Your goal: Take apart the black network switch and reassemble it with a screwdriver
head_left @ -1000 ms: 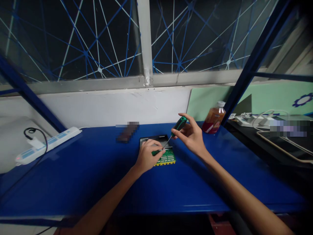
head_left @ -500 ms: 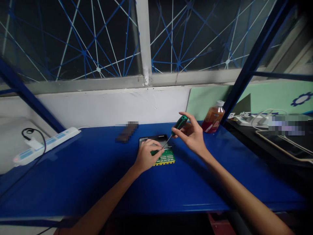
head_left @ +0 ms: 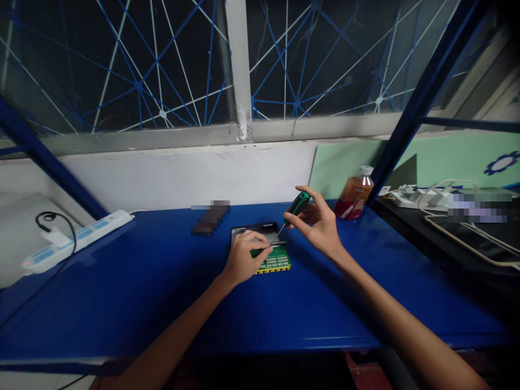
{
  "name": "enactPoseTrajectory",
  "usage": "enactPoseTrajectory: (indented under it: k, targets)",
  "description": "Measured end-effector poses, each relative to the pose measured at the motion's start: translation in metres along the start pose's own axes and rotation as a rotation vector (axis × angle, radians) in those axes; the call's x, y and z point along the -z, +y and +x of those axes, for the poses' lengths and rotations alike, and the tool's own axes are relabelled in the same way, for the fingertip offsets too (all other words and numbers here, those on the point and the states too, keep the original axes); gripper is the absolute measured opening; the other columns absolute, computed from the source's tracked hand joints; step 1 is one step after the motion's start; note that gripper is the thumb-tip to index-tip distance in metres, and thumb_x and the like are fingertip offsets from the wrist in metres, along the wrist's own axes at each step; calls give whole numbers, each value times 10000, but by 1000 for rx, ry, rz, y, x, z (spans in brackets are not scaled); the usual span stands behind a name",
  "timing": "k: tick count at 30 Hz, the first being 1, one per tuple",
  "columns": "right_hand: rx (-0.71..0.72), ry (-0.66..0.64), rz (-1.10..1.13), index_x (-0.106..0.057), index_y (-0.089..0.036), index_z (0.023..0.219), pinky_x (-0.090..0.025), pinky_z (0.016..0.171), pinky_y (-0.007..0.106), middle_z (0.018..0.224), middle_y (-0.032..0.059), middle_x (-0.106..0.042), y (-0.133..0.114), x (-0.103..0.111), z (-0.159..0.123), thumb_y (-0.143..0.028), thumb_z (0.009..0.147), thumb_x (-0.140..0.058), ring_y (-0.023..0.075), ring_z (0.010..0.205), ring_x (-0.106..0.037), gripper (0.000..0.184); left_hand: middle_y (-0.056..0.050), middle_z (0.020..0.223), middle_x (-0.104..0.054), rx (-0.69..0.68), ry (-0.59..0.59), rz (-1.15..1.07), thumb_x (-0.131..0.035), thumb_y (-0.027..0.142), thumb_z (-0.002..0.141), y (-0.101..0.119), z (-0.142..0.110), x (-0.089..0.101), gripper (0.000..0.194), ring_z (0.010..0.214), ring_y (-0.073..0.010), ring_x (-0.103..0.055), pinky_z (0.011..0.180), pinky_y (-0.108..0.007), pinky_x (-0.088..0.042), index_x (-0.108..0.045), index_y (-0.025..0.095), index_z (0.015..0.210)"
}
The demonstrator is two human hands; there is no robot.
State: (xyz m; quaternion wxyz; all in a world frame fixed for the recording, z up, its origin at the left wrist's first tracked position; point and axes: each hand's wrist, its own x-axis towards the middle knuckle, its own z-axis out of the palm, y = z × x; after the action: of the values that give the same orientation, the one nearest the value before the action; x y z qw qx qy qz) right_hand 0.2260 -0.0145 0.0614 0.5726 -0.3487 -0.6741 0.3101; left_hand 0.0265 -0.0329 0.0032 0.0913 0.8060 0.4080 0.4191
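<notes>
My right hand (head_left: 320, 223) holds a screwdriver (head_left: 299, 206) by its green and black handle, with the index finger reaching over the handle's end. The thin shaft slants down and left to the fingertips of my left hand (head_left: 247, 255). Those fingers and the thumb are pinched together around the tip, and what lies between them is too small to make out. Under the left hand is a green circuit board (head_left: 280, 259) with rows of pale parts and a yellow front edge. Behind it is an open grey-black casing (head_left: 266, 226), partly covered by my left fingers.
A blue table (head_left: 162, 303) carries everything. Behind the right hand stands a bottle (head_left: 354, 194) of reddish drink. A blurred dark object (head_left: 211, 218) lies at the back. At the left is a white power strip (head_left: 81, 241); cables (head_left: 459, 216) lie on a black surface at right.
The screwdriver and right hand have shifted very slightly left. Otherwise both hands, the board and the casing stay in place.
</notes>
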Motion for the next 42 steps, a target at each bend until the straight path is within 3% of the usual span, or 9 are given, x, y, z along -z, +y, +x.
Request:
enactPoseTrajectory:
  k: [15,19,24,29,33,42]
  targets:
    - [20,-9,-14,-395,-236,1317,-558,566,349,789,12,-648,1,-1,-2,-323,761,-674,173,566,-640,628,-19,846,-713,1,-16,0,-664,205,810,1,0,0,114,838,-194,-639,809,-365,-470,-737,225,725]
    - [24,-12,-52,-389,-226,1329,-554,564,347,788,18,-651,-1,-1,-1,-339,762,-671,174,564,-638,643,-37,892,-710,26,-33,8,-699,258,787,0,0,0,62,875,-211,-635,840,-387,-472,-739,220,817]
    - [36,14,-186,-355,-222,1350,-544,566,331,742,4,-640,2,4,1,-360,762,-660,177,572,-639,677,-66,1053,-670,52,-139,70,-773,371,701,1,-3,1,352,1014,-267,-599,905,-453,-454,-702,244,1021]
    - [108,-21,-354,-421,-230,1308,-545,610,335,706,-8,-610,12,8,3,-382,793,-627,184,621,-632,575,-71,1138,-631,46,-254,141,-777,453,676,0,-7,-1,427,1075,-295,-568,925,-505,-427,-695,276,1055]
    - [155,-37,-398,-413,-255,1331,-552,668,350,715,-13,-610,17,6,0,-407,821,-595,185,647,-624,563,-73,1138,-635,26,-251,163,-781,502,646,-1,-9,-3,471,1062,-301,-573,914,-502,-433,-697,284,1055]
    - [167,-93,-384,-393,-249,1353,-549,639,341,766,4,-594,19,2,-3,-400,842,-576,161,601,-589,563,-86,1139,-644,31,-270,187,-768,505,663,0,-8,-2,471,1074,-311,-572,926,-516,-428,-704,256,1058]
